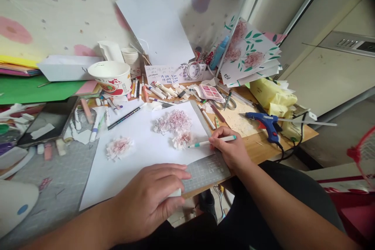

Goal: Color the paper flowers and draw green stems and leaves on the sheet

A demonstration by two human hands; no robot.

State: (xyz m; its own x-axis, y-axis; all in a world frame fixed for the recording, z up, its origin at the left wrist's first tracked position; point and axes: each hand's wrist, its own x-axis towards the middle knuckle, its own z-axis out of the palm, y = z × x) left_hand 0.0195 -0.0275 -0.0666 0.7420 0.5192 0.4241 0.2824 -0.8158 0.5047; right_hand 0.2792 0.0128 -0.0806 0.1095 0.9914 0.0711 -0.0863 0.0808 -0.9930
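My right hand (230, 146) is closed around a white and teal marker (205, 142). The marker's dark tip points left, close to the paper and beside a small pink and white ruffled paper flower (182, 139). My left hand (155, 189) rests at the paper's near edge, fingers curled, with a small white cylinder like a marker cap (175, 193) between thumb and fingers. The white sheet (146, 156) lies on a grey cutting mat (209, 170). Also on the sheet are a larger purplish ruffled flower cluster (172, 121) and a separate pink flower (119, 148) at left.
A blue glue gun (265, 121) lies at right with its cable over the table edge. Scissors (228, 101), a pink palette (211, 93) and loose markers line the back. A paper bucket (111, 78) stands back left; flower pictures (253, 52) lean at back right.
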